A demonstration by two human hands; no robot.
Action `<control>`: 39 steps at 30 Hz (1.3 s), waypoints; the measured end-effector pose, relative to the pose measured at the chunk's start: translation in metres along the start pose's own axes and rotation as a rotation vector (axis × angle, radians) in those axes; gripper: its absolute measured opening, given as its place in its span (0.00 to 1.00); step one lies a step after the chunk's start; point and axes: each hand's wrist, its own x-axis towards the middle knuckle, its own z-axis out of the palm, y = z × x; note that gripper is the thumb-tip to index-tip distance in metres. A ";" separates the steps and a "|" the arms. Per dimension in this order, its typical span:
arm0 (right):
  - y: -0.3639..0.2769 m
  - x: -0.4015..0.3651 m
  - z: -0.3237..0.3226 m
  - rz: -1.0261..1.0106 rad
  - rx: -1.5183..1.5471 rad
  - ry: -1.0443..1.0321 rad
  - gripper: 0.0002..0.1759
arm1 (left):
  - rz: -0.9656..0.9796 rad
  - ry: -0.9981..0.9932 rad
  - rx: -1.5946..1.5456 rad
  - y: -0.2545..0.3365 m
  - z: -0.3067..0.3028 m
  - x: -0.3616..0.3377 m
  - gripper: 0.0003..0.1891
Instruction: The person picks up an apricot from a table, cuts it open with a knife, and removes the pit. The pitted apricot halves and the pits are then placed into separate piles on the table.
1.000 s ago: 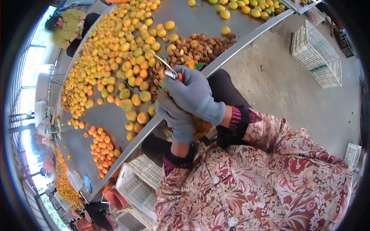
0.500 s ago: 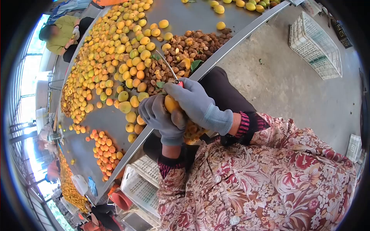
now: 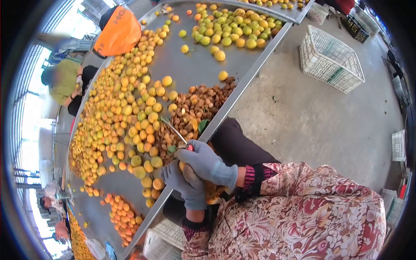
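Observation:
My right hand [image 3: 203, 158], in a grey glove, is closed on the red handle of a knife [image 3: 177, 133], whose thin blade points up and left over a heap of brown pits [image 3: 201, 104]. Close against it, my left hand [image 3: 184, 184], also gloved in grey, is wrapped round a yellow-orange fruit [image 3: 182, 165] that is mostly hidden by the fingers. Both hands are at the metal table's edge [image 3: 255, 65]. Many yellow fruits [image 3: 117, 99] lie beyond the pits, and a green leaf [image 3: 203, 125] rests on the heap.
Greener fruits [image 3: 234, 28] lie at the table's far end, orange ones [image 3: 123, 216] at lower left. An orange bag [image 3: 119, 32] sits at the far edge. A person in green [image 3: 65, 82] is across the table. A white crate [image 3: 331, 58] stands on the floor at right.
The view has shifted, so the hands and table appear lower and the greener fruits and orange bag show more fully. Both hands keep their holds on the knife and fruit.

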 end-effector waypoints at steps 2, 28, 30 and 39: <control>-0.006 0.001 -0.001 -0.038 -0.064 0.035 0.14 | -0.460 -0.106 -0.396 -0.002 0.009 -0.008 0.21; -0.006 0.006 0.003 -0.033 -0.041 -0.085 0.19 | 0.143 -0.041 0.213 -0.017 -0.007 0.019 0.22; -0.002 0.007 0.007 -0.054 0.095 -0.086 0.20 | 0.037 -0.131 0.188 -0.013 -0.013 0.019 0.20; -0.018 0.002 0.011 -0.312 -0.154 0.075 0.17 | 0.191 0.133 0.469 -0.029 0.026 -0.016 0.15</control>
